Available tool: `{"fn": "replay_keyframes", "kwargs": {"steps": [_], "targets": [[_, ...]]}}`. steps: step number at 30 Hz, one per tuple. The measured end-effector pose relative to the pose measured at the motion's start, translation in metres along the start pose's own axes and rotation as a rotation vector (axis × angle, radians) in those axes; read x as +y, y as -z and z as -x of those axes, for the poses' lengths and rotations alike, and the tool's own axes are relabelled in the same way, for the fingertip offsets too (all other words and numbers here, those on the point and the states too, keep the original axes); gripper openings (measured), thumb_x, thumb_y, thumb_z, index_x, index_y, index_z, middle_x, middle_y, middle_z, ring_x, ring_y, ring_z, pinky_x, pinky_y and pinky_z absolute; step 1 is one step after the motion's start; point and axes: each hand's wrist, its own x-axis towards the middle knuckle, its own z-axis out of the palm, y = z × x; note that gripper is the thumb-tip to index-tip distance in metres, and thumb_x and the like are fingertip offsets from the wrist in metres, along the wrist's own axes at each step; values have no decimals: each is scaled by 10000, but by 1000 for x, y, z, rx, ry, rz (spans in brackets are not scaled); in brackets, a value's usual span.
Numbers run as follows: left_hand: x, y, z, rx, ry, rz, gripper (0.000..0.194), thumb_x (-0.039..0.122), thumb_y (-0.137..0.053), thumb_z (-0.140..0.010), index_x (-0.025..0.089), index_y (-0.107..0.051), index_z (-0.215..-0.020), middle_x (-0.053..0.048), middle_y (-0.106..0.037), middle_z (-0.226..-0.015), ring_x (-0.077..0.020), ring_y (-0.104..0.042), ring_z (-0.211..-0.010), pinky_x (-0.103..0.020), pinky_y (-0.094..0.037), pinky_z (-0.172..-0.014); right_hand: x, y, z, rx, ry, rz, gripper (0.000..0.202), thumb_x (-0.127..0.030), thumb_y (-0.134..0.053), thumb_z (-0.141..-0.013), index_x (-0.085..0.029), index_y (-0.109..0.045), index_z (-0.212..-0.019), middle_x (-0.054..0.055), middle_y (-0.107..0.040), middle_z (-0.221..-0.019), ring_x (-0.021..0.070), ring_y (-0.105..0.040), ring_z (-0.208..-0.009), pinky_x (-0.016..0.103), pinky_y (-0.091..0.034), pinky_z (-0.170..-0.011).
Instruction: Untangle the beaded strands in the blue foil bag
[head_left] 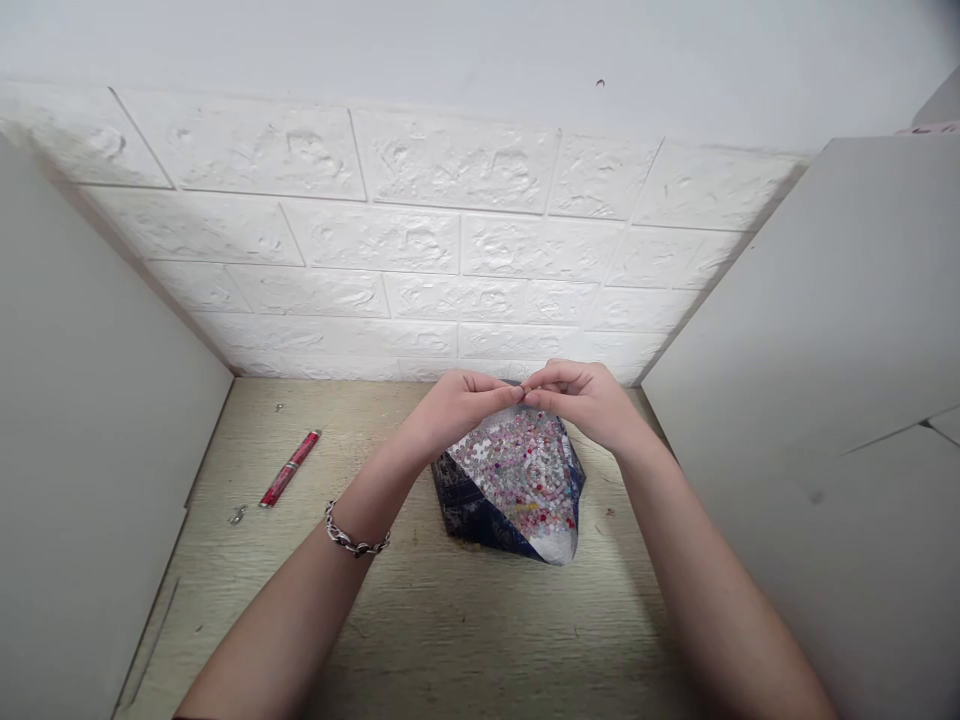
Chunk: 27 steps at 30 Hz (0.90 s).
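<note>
Both hands meet above the far edge of a folded pouch [480, 510], dark blue outside and silvery inside, that lies open on the table. Inside it is a heap of small beads [525, 465], mostly clear, white and pink, with some red. My left hand [469, 405] is closed in a pinch, thumb against fingers. Its fingertips touch those of my right hand [574, 395], which is pinched as well. Something tiny seems to sit between the fingertips, too small to name. A chain bracelet [356, 535] circles my left wrist.
A red pen-like stick [290, 468] with silvery ends lies on the wooden table [390, 640] at left. Small metal bits [238, 515] are beside it. A white brick-patterned wall [420, 240] closes the back, and grey panels [825, 400] stand on both sides.
</note>
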Motion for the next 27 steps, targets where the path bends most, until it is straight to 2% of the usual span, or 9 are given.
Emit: {"fn": "replay_keyframes", "kwargs": {"steps": [27], "targets": [[0, -1, 0, -34, -10, 18, 345, 465, -581, -685, 139, -674, -747, 80, -245, -426, -37, -181, -400, -221, -110, -411, 2, 1, -1, -7, 5, 24, 193, -324, -648, -654, -163, -672, -758, 17, -613, -680, 118, -516, -635, 264, -399, -574]]}}
